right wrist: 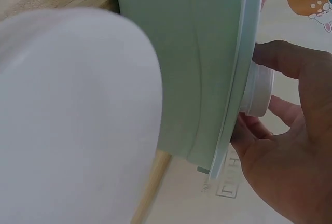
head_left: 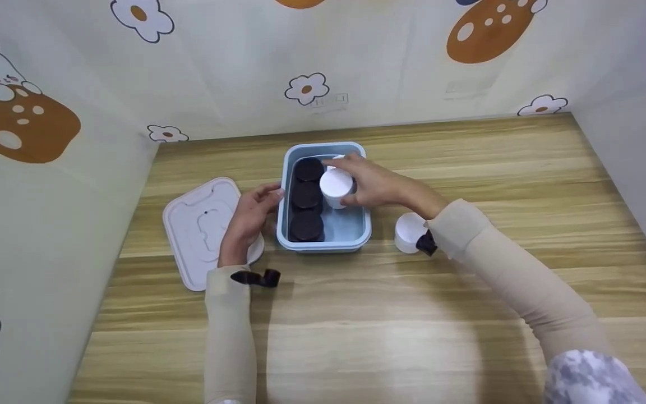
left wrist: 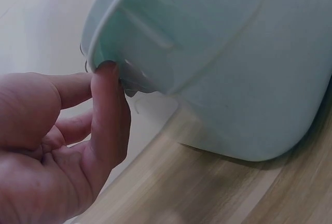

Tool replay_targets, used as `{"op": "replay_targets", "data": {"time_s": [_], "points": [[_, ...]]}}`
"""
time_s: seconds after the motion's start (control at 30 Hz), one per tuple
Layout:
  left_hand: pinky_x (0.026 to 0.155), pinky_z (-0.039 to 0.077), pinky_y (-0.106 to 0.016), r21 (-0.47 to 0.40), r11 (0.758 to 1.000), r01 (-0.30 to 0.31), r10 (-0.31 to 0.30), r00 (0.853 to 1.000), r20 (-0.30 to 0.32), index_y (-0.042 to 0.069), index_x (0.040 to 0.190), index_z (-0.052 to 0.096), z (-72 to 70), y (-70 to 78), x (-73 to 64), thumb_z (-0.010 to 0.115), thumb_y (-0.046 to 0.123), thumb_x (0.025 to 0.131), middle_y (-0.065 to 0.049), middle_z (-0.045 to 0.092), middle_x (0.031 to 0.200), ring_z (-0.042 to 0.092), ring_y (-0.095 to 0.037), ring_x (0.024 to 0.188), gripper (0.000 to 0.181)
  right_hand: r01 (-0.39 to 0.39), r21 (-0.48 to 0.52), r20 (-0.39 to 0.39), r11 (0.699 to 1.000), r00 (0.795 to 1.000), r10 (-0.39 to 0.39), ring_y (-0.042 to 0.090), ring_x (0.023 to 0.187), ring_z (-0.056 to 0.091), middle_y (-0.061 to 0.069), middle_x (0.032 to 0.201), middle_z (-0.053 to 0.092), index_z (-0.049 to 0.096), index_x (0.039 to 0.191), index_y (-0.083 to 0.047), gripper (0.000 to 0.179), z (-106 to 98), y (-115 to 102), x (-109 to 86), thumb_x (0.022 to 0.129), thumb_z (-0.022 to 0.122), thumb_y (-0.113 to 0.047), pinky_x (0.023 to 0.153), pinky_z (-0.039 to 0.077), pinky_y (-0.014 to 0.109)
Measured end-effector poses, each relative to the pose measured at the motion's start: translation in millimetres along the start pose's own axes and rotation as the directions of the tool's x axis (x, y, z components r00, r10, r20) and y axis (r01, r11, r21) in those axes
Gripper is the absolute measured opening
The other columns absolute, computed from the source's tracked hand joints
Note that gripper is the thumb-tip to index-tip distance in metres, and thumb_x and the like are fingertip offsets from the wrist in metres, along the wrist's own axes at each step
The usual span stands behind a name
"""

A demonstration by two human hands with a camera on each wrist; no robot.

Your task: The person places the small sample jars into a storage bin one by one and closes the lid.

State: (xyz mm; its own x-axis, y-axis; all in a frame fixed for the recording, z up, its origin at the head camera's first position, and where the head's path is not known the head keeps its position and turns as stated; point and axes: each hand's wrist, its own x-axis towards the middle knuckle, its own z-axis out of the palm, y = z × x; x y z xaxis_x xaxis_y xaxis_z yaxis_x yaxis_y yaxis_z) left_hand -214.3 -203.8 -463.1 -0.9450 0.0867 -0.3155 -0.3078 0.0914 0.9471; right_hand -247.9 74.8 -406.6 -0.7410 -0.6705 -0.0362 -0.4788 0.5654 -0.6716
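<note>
A light blue box [head_left: 334, 245] stands open on the table, with three dark-lidded round containers [head_left: 307, 226] in a row along its left side. Over its right half, my right hand [head_left: 376, 182] grips a white round jar [head_left: 336, 182] between thumb and fingers. Part of another white shape [head_left: 338, 160] shows behind that jar. In the right wrist view the gripped jar [right wrist: 258, 90] projects above the box rim. My left hand [head_left: 250, 216] holds the box's left rim, its fingers bent against the edge [left wrist: 91, 53] in the left wrist view.
A pale rectangular lid [head_left: 194, 247] lies left of the box, partly under the left forearm. A white round object [head_left: 257, 250] peeks out by the left wrist. Another white jar [head_left: 409, 231] stands right of the box, beside the right wrist. Patterned walls enclose the table [head_left: 356, 336].
</note>
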Motion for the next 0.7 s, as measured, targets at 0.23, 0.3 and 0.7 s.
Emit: {"op": "replay_targets", "data": {"time_s": [0.23, 0.3, 0.7], "points": [[0.05, 0.053, -0.025, 0.001, 1.0, 0.017, -0.017, 1.0, -0.002, 0.007, 0.143, 0.053, 0.0, 0.2, -0.5, 0.06, 0.025, 0.101, -0.006, 0.067, 0.117, 0.069, -0.011, 0.091, 0.046, -0.008, -0.113, 0.036, 0.994, 0.999, 0.012, 0.034, 0.118, 0.053, 0.021, 0.131, 0.049, 0.058, 0.137, -0.005, 0.065, 2, 0, 3.0, 0.077, 0.083, -0.01, 0.105, 0.047, 0.046], [0.056, 0.055, -0.024, -0.015, 1.0, -0.002, 0.002, 1.0, -0.008, 0.005, 0.142, 0.053, 0.6, 0.0, -0.2, 0.06, 0.022, 0.101, -0.004, 0.068, 0.112, 0.069, -0.012, 0.089, 0.045, 0.025, -0.159, 0.028, 0.987, 0.999, -0.021, 0.034, 0.115, 0.053, 0.022, 0.127, 0.051, 0.06, 0.133, -0.002, 0.064, 4, 2, 3.9, 0.074, 0.084, -0.008, 0.102, 0.048, 0.045], [0.076, 0.056, -0.021, -0.019, 0.999, -0.03, 0.03, 0.999, -0.028, 0.0, 0.14, 0.054, 2.1, -0.6, 0.6, 0.061, 0.019, 0.1, -0.002, 0.069, 0.108, 0.068, -0.012, 0.091, 0.044, 0.062, -0.274, 0.026, 0.96, 0.998, -0.057, 0.038, 0.118, 0.05, 0.027, 0.124, 0.052, 0.061, 0.131, 0.002, 0.065, 11, 1, 6.2, 0.07, 0.083, 0.0, 0.1, 0.049, 0.047]]}}
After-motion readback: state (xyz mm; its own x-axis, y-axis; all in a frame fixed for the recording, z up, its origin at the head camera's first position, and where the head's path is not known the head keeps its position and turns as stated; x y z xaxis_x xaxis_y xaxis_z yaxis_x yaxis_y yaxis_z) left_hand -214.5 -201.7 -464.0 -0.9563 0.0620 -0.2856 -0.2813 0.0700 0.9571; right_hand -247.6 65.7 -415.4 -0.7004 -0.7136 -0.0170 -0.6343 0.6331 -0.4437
